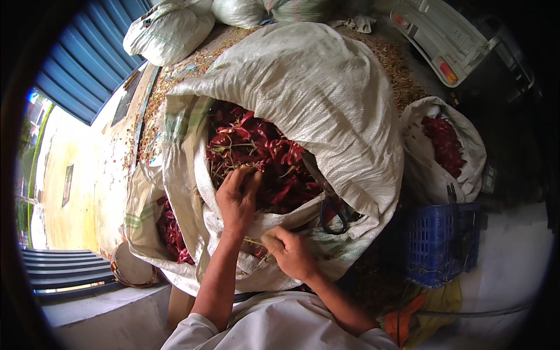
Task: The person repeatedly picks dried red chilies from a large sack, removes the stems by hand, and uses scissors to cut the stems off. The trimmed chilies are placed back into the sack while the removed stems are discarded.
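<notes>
A large white woven sack (323, 87) lies open before me, full of dried red chillies (267, 135) with pale stems. My left hand (238, 199) is at the near left of the sack's mouth, its fingers curled down among stems and chillies. What its fingertips hold is hidden. Closer to my body, my right hand (291, 253) is slightly blurred, thumb against curled fingers. A thin yellowish stem (252, 241) reaches to its fingertips. Below the fingers, a few chilli pieces lie on a fold of sack. Black-handled scissors (333, 217) rest at the sack's near right edge.
Chillies also fill a smaller sack (444, 148) on the right and one (144, 210) on the left. A blue plastic crate (442, 245) stands at lower right, a vehicle part with lights (442, 39) beyond. More sacks (170, 33) sit behind, with debris on the floor.
</notes>
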Demonstrator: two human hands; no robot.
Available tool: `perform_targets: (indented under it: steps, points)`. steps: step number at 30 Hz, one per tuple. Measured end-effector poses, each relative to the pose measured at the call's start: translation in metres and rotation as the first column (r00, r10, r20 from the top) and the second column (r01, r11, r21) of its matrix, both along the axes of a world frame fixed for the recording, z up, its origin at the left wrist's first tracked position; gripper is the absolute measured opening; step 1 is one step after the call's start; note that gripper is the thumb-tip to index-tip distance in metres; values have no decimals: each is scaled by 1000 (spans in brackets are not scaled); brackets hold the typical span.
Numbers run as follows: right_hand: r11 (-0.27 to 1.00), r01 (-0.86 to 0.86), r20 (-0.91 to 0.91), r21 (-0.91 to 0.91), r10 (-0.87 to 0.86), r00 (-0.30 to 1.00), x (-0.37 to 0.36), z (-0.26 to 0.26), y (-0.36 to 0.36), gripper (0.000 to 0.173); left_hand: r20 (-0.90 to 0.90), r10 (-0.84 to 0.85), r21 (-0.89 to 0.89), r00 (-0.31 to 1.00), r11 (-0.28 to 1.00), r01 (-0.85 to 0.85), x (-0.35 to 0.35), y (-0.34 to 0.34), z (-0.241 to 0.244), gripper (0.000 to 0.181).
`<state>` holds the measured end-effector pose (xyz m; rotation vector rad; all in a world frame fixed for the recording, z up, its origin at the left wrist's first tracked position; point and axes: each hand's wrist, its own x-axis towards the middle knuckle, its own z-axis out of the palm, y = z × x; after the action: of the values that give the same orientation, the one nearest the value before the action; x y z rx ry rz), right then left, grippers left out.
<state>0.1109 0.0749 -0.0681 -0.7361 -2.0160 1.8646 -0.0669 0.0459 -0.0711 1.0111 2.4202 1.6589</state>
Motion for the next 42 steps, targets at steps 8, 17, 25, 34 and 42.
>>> perform_targets:
  steps: [8,17,25,34,42]
  points:
    - [971,85,-131,223,-56,990,7,37,-5,17,451,-137,303,882,953,-6,2,-20,26,6]
    - [982,187,-192,9,-182,964,6,47,18,29,586,-294,425,755,905,23,21,-49,43,8]
    - [987,162,-175,-6,-161,971,4,45,14,24,648,-337,354,683,927,121,53,-67,46,12]
    - [991,131,-110,5,-130,985,9,39,-8,27,735,-450,574,507,811,-113,74,-84,43,13]
    - [981,176,-140,-79,-186,973,6,39,6,22,689,-349,266,636,937,226,82,-96,34,17]
